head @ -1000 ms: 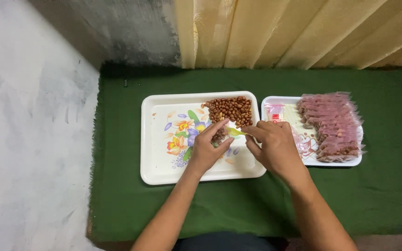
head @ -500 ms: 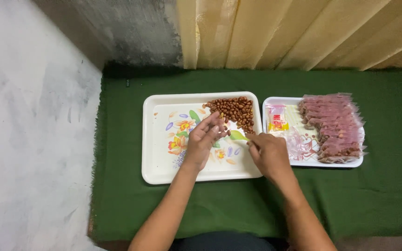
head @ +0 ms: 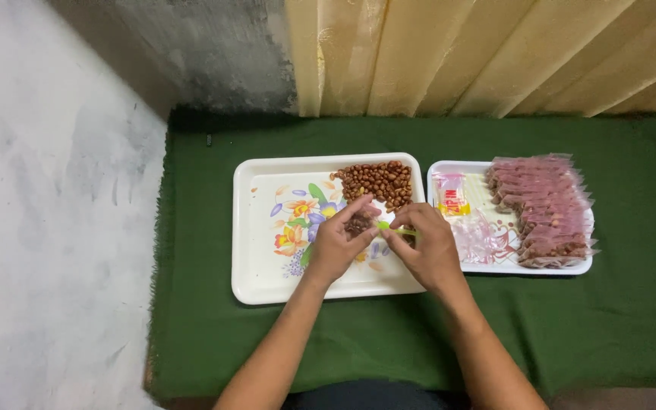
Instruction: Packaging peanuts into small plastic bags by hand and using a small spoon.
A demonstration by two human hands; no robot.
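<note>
Your left hand point(head: 337, 244) hovers over the middle of the flowered white tray point(head: 256, 228), fingers curled and pinching a small clear pouch point(head: 358, 224) already showing brown peanuts inside, so that hand is closed on the pouch. Your right hand point(head: 425, 247) sits just beside it over the tray's right edge, fingers closed around a small yellow-green scoop point(head: 390, 227) whose tip points left and meets the mouth of the pouch between your two hands. The loose peanuts point(head: 377, 181) lie heaped in the far right corner of the same tray, just beyond your fingertips and not touching them. To the right, a second, smaller white tray point(head: 449, 267) sits close beside the first; along its right side lies a row of filled pinkish peanut packets point(head: 544, 205), overlapping one another, and on its left side a loose bundle of empty clear bags point(head: 478, 231) with a small yellow and red wrapper point(head: 453, 199) behind it. Both trays rest on a dark green cloth point(head: 571, 319) covering the table, which butts against a grey wall and a pale yellow curtain point(head: 457, 53) at the back. Your forearms come in from the near edge, well apart at the elbows and converging at the pouch
</note>
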